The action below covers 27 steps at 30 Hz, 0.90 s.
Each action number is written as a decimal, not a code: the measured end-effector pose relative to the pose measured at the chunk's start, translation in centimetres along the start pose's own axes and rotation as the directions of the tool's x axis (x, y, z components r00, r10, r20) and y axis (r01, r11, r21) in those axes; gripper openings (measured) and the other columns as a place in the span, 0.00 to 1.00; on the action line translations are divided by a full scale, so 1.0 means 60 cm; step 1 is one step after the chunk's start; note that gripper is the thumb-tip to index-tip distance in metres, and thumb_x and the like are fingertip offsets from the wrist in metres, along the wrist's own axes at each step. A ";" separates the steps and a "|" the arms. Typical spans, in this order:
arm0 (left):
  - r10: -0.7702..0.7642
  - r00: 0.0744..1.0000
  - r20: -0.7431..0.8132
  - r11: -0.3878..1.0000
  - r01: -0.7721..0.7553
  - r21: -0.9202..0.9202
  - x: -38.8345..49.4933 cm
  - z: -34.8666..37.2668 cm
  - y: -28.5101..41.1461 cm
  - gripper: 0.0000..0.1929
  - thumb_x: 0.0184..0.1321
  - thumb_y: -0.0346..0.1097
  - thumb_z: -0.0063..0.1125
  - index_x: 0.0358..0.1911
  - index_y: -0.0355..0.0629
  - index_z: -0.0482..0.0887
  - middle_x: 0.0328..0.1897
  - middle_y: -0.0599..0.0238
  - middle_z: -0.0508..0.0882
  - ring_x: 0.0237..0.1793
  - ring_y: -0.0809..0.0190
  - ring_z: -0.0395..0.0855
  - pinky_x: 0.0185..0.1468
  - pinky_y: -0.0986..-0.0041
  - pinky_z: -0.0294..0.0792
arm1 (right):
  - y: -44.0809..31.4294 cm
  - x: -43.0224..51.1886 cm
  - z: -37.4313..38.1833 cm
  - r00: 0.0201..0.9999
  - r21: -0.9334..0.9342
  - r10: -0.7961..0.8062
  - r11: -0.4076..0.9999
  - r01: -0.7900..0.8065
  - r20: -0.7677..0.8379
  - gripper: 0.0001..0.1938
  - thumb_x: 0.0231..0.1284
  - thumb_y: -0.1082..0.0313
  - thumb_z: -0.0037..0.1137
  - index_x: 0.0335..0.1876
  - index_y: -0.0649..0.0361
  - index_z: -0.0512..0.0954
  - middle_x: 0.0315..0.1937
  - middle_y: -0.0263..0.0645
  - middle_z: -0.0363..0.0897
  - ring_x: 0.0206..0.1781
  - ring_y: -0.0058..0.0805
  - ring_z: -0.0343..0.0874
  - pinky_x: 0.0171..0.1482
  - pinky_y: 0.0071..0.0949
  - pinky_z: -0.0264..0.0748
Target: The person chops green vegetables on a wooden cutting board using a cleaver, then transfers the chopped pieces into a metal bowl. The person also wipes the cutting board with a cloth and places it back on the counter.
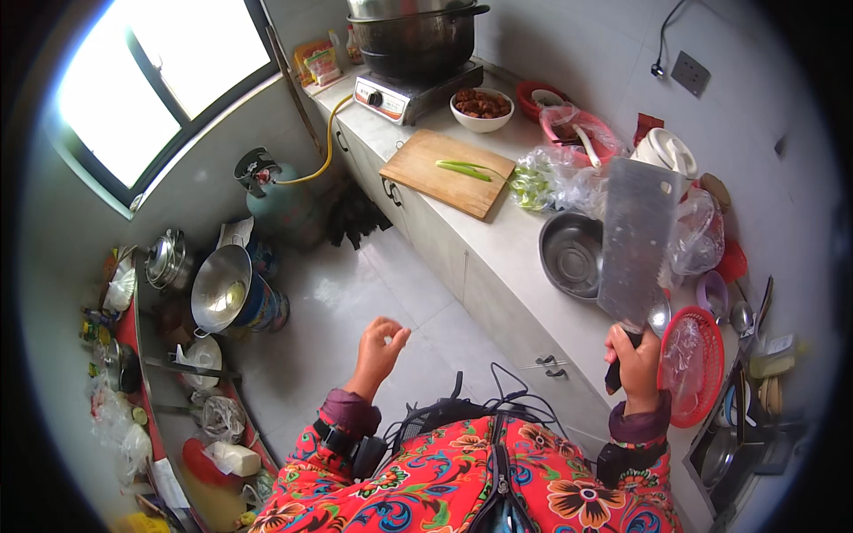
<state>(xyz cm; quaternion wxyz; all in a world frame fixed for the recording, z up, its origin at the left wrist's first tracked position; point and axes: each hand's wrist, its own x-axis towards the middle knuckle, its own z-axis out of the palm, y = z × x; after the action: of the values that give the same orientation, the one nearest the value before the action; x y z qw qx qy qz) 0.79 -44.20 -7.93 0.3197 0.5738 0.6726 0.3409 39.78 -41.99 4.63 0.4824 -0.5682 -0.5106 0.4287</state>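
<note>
In my right hand (636, 366) is the dark handle of a broad cleaver (636, 240), its blade pointing up and away over the counter. The blade covers part of a grey metal basin (572, 256). My left hand (381, 353) hangs over the floor, loosely curled, with nothing in it. Farther along the counter lies a wooden cutting board (433, 156) bearing a few green stalks (466, 169), likely scallion or celery. Beside the board, a clear plastic bag (540, 178) holds chopped green pieces. A white bowl of reddish-brown food (481, 110) stands behind the board.
A large pot (416, 43) sits on a gas stove (400, 96), hosed to a gas cylinder (283, 200). Pink basin (580, 130) and red basket (690, 366) stand along the counter. A wok (222, 290) rests at left near a crowded shelf (143, 400).
</note>
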 end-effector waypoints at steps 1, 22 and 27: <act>0.052 0.997 -0.057 0.998 -0.053 -0.016 0.017 -0.008 0.003 0.13 0.51 0.33 0.62 0.40 0.38 0.80 0.46 0.55 0.77 0.46 0.53 0.76 0.49 0.67 0.68 | -0.003 0.014 0.022 1.000 -0.034 0.010 0.999 -0.009 0.029 0.06 0.61 0.70 0.51 0.34 0.65 0.71 0.23 0.34 0.73 0.20 0.16 0.69 0.25 0.18 0.69; 0.314 0.948 -0.057 0.920 -0.288 0.267 0.476 -0.056 0.031 0.14 0.49 0.31 0.63 0.42 0.40 0.80 0.41 0.59 0.80 0.45 0.53 0.76 0.49 0.67 0.68 | 0.075 0.299 0.224 0.955 -0.160 0.201 0.973 -0.169 0.216 0.13 0.56 0.71 0.53 0.46 0.68 0.74 0.19 0.38 0.72 0.22 0.20 0.70 0.28 0.25 0.69; 0.303 0.949 -0.083 0.936 -0.280 0.215 0.580 -0.054 -0.009 0.14 0.48 0.30 0.64 0.41 0.40 0.81 0.38 0.61 0.81 0.38 0.58 0.78 0.43 0.69 0.71 | 0.056 0.318 0.256 0.969 -0.244 0.200 0.956 -0.161 0.145 0.13 0.57 0.72 0.52 0.47 0.68 0.74 0.19 0.33 0.72 0.21 0.16 0.68 0.25 0.22 0.66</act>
<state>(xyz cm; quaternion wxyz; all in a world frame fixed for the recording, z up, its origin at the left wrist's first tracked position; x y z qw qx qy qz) -6.93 -10.11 -7.88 0.1668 0.6761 0.6282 0.3471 27.39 -21.39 -1.15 0.3273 -0.6265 -0.5413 0.4555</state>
